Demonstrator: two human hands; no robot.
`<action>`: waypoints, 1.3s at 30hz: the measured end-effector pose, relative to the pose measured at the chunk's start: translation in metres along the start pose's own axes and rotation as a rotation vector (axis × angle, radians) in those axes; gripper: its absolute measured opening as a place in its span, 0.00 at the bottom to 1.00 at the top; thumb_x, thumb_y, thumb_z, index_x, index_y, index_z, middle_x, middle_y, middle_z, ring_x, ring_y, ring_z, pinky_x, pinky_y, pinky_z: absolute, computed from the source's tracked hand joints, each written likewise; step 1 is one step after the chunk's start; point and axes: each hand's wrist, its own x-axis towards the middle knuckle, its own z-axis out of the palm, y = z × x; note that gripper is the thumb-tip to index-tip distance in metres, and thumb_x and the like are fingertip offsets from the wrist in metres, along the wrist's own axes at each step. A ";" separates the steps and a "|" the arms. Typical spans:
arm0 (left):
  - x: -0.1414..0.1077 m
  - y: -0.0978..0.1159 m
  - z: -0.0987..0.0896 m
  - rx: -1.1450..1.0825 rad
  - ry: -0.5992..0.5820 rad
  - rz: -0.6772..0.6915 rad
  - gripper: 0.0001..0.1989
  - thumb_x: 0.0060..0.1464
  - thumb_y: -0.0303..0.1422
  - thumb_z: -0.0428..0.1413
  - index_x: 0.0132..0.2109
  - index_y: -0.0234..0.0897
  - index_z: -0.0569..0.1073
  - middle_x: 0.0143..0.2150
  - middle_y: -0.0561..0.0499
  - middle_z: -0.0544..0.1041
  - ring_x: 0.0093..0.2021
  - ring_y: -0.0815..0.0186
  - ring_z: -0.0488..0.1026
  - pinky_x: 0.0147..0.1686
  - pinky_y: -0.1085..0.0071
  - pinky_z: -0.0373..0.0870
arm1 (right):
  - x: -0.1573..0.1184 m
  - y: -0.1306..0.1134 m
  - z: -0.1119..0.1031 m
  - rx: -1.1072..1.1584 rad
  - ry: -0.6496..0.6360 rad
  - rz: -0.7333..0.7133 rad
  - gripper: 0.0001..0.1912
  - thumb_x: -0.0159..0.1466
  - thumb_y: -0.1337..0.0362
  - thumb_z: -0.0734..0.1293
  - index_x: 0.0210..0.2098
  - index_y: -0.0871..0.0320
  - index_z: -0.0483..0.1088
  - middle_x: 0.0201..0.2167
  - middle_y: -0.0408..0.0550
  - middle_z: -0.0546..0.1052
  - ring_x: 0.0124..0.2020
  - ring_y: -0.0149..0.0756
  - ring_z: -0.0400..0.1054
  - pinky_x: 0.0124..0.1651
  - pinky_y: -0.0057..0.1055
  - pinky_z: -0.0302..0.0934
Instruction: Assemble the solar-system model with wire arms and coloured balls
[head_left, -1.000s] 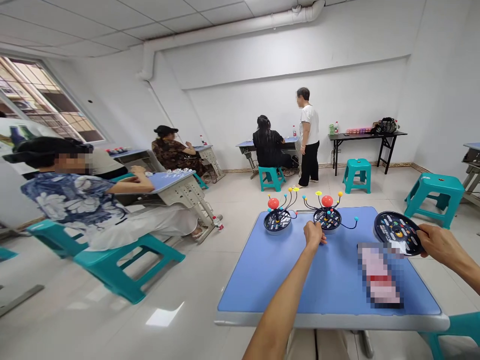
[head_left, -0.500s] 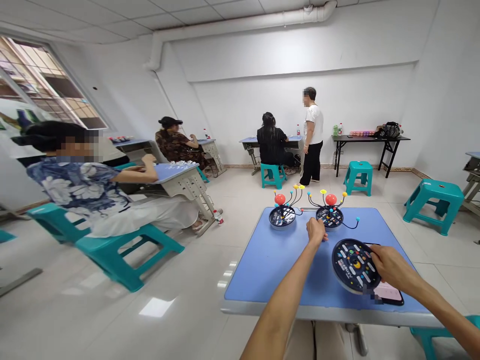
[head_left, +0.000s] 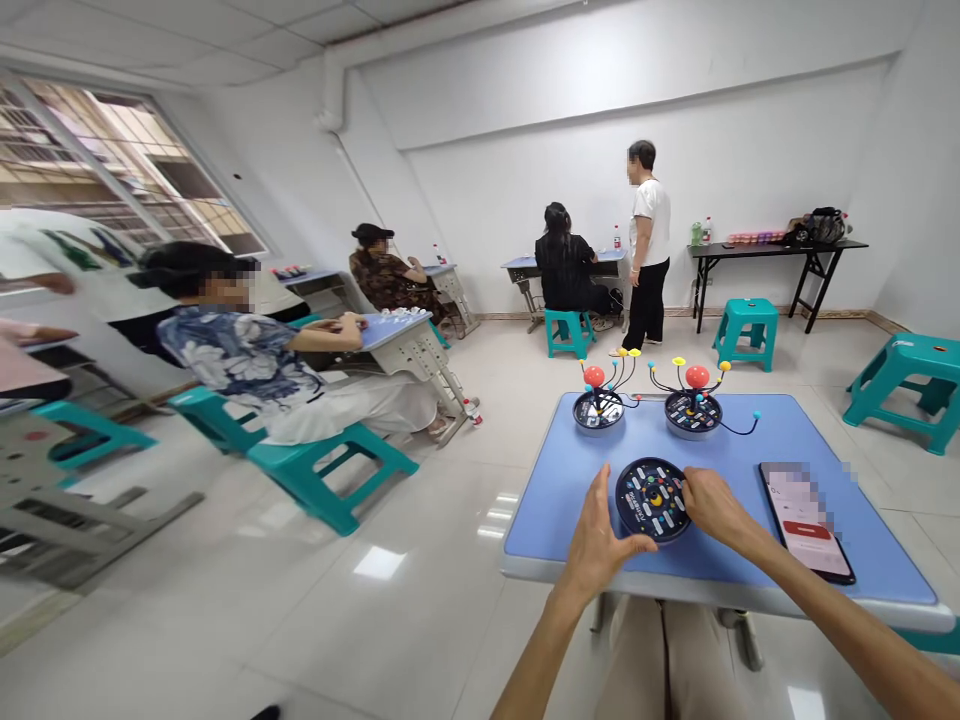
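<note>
In front of me, a round dark disc base (head_left: 649,503) printed with planets and pale labels is low over the blue table (head_left: 555,500), tilted slightly toward me. My right hand (head_left: 716,512) pinches its right rim between thumb and fingers. My left hand (head_left: 600,545) is spread at the disc's left side, thumb stretched along its near edge; whether it touches the disc I cannot tell. Two solar system models stand at the table's far side. The left model (head_left: 594,378) and the right model (head_left: 697,378) each have a red ball and thin arms tipped with small coloured pieces.
A lit phone (head_left: 806,525) lies at the table's right. A seated person (head_left: 232,340) works at another desk on the left. Further back are a standing person (head_left: 649,235), a black side table (head_left: 776,252) and several green stools, one stool (head_left: 746,325) beyond my table.
The disc, in my right hand, has moved left, away from the phone. My left hand has come back from near the right model to the disc's left side and opened. The view has shifted left.
</note>
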 end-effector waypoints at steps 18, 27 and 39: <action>-0.025 -0.021 -0.018 0.095 0.021 -0.090 0.57 0.43 0.39 0.65 0.71 0.40 0.37 0.70 0.38 0.52 0.69 0.49 0.52 0.63 0.52 0.56 | 0.004 -0.068 0.008 -0.005 -0.154 -0.483 0.62 0.39 0.44 0.77 0.66 0.62 0.53 0.65 0.70 0.54 0.65 0.67 0.47 0.60 0.53 0.50; -0.024 -0.018 -0.018 0.091 0.016 -0.107 0.61 0.37 0.38 0.68 0.71 0.41 0.39 0.69 0.39 0.56 0.68 0.48 0.54 0.63 0.51 0.54 | 0.008 -0.065 0.002 0.088 -0.115 -0.510 0.44 0.41 0.53 0.77 0.56 0.56 0.65 0.49 0.56 0.66 0.48 0.52 0.63 0.48 0.43 0.60; -0.022 -0.012 -0.015 0.104 0.020 -0.155 0.67 0.31 0.37 0.71 0.71 0.38 0.38 0.67 0.37 0.60 0.66 0.48 0.57 0.63 0.52 0.55 | 0.025 -0.033 -0.013 0.910 -0.395 -0.347 0.42 0.50 0.52 0.73 0.61 0.58 0.60 0.60 0.55 0.66 0.61 0.49 0.59 0.63 0.44 0.53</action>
